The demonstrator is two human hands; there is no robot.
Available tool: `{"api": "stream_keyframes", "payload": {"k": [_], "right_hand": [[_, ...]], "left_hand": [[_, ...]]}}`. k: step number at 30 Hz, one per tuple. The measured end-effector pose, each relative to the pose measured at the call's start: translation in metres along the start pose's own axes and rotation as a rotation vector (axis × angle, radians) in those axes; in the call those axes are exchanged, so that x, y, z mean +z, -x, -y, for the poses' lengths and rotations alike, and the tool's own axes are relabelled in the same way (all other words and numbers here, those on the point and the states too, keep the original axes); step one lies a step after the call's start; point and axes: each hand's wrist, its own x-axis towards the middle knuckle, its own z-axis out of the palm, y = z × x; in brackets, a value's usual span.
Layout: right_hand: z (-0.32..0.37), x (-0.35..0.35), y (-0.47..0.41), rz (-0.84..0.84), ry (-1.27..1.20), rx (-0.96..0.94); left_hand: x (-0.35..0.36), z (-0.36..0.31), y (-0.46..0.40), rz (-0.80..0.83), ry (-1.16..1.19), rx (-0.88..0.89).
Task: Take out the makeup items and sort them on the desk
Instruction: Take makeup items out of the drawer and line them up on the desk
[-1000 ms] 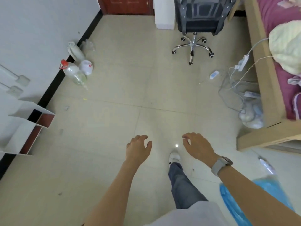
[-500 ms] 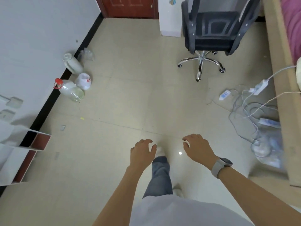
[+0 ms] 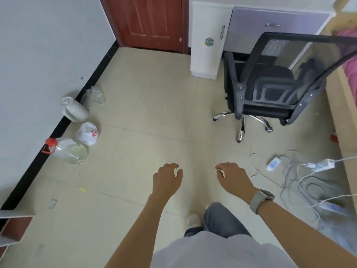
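No makeup items show in the head view. My left hand (image 3: 167, 179) and my right hand (image 3: 232, 177) hang out in front of me over the tiled floor, fingers loosely curled, holding nothing. A grey watch (image 3: 259, 200) sits on my right wrist. The desk (image 3: 274, 26), white with a pale purple drawer front, stands at the far wall, with a white cabinet (image 3: 205, 47) as its left part.
A black mesh office chair (image 3: 274, 88) stands before the desk. Along the left wall lie a white jug (image 3: 74, 110), a plastic bag (image 3: 87, 133) and a red-capped bottle (image 3: 67, 149). Cables and power strips (image 3: 309, 171) litter the floor at right beside the bed frame (image 3: 342, 105). A red-brown door (image 3: 152, 22) is ahead.
I have walked forward across the room; the chair, desk and door have come closer and larger. Both hands stay out in front, holding nothing.
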Motion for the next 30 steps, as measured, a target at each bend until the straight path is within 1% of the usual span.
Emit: {"api": "stream_keyframes", "payload": {"k": [4, 7, 10, 13, 17, 21, 24, 30], "right_hand": [[0.006, -0.024, -0.087, 0.035, 0.001, 0.023], [0.009, -0.041, -0.165, 0.035, -0.027, 0.0], [0.01, -0.07, -0.249, 0.019, -0.057, -0.01], [0.014, -0.111, -0.335, 0.009, -0.053, -0.008], [0.027, -0.164, -0.438, -0.004, -0.033, 0.0], [0.033, -0.197, -0.528, 0.008, -0.055, 0.006], [0.031, -0.214, -0.595, 0.015, -0.09, 0.041], [0.023, -0.257, -0.733, 0.004, -0.112, 0.16]], "left_hand": [[-0.02, -0.006, -0.082, 0.013, 0.066, -0.066], [-0.034, -0.018, -0.157, 0.019, 0.096, -0.073], [-0.059, -0.041, -0.243, 0.039, 0.062, -0.052], [-0.098, -0.071, -0.327, 0.049, 0.006, -0.023], [-0.153, -0.1, -0.426, -0.013, -0.059, 0.034], [-0.19, -0.109, -0.514, -0.046, -0.052, -0.001], [-0.206, -0.117, -0.586, -0.002, -0.056, -0.007], [-0.242, -0.155, -0.753, 0.073, -0.099, 0.112]]}}
